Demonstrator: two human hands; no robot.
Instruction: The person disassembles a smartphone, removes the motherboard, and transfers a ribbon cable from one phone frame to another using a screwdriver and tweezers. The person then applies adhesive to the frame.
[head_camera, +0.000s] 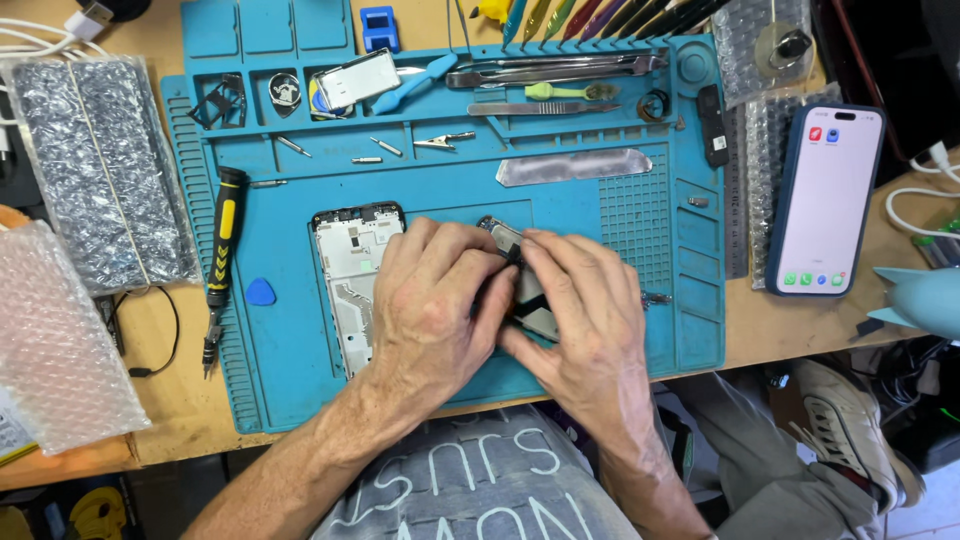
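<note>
Phone part (503, 238), a small dark and silver piece, sits pinched between both hands at the middle of the blue work mat (300, 380). The left hand (435, 300) comes in from about seven o'clock and lies curled over the piece, fingers bent down around its near side. The right hand (590, 310) comes in from about five o'clock, its fingertips (530, 243) pressed against the top of the piece, touching the left hand's fingers. Both hands are closed together on the part (how much of it lies under the palms cannot be told). Just beside the left hand, at nine o'clock from it, lies an opened phone frame (355, 270), its inner side up, partly covered by the left knuckles.

Farther toward nine o'clock a screwdriver with a black and yellow handle (222, 250) lies on the mat's edge, with a blue plectrum-shaped pick (261, 292) near its tip end. At twelve o'clock from the hands lies a flat silver metal plate (575, 166), and above it tweezers (550, 70) in the mat's tray row. At three o'clock, off the mat on the wooden bench, a smartphone in a dark blue case (825, 200) lies face up with its screen lit. Bubble wrap (60, 340) lies at the far nine o'clock side.
</note>
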